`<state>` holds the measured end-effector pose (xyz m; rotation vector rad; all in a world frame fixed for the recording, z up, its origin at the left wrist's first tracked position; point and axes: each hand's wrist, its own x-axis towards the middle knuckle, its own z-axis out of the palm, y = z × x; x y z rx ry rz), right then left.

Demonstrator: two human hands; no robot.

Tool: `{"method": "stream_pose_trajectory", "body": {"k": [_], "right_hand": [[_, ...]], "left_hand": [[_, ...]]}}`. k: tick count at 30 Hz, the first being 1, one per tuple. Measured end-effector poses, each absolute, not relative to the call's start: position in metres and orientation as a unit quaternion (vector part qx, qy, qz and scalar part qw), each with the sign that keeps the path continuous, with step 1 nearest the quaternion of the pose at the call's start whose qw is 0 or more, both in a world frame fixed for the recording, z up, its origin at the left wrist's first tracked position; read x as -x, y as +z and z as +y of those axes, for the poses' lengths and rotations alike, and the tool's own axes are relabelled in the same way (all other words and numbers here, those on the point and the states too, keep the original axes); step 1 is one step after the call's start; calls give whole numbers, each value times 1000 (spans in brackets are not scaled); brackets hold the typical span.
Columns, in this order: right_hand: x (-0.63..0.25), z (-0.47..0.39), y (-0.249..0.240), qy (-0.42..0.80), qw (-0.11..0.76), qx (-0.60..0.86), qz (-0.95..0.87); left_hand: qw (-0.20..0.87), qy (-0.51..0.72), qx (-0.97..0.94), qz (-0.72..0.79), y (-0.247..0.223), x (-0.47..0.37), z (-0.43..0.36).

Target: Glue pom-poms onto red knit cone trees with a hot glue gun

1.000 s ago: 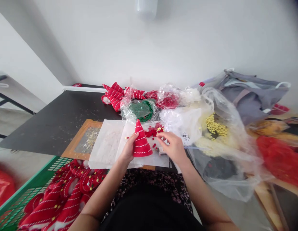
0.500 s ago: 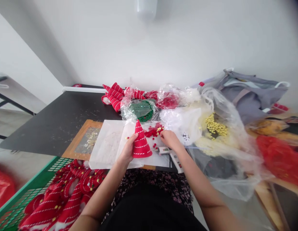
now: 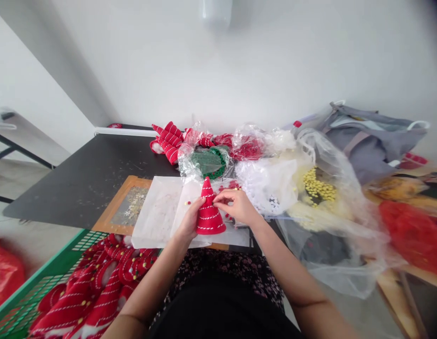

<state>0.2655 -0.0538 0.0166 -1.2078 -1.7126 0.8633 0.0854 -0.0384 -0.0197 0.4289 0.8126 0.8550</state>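
A red felt cone (image 3: 208,219) with white stitched stripes stands upright over the white paper, its tip pointing away from me. My left hand (image 3: 190,217) grips its left side. The fingertips of my right hand (image 3: 235,205) are pinched together at the cone's right side; whatever they hold is too small to make out. Red pompoms (image 3: 228,185) lie on the paper behind my right hand. A few yellow and red ones sit left of the cone. The glue gun is mostly hidden beneath my right hand and forearm.
A green basket (image 3: 45,278) of red striped pieces stands at lower left. A framed snowflake piece (image 3: 114,207) lies left of the paper (image 3: 158,207). Behind are bagged green pompoms (image 3: 208,162); right, white pompoms (image 3: 274,202) and a bag of yellow pompoms (image 3: 319,186).
My right hand has moved left from the loose pompoms to the cone's side, covering the glue gun. My left hand still holds the cone, which has shifted slightly right in view.
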Motion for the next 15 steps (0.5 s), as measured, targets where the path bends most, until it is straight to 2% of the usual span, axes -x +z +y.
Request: {"method": "stream_pose_trajectory", "body": {"k": [2, 7, 15], "right_hand": [[-270, -41, 15, 312, 393, 512, -697], [-281, 23, 9, 186, 214, 643, -712], [-259, 75, -14, 205, 127, 638, -732]], "left_hand": [[803, 401, -202, 393, -20, -84, -38], [801, 394, -192, 407, -22, -82, -38], [801, 398, -195, 402, -17, -84, -42]]}}
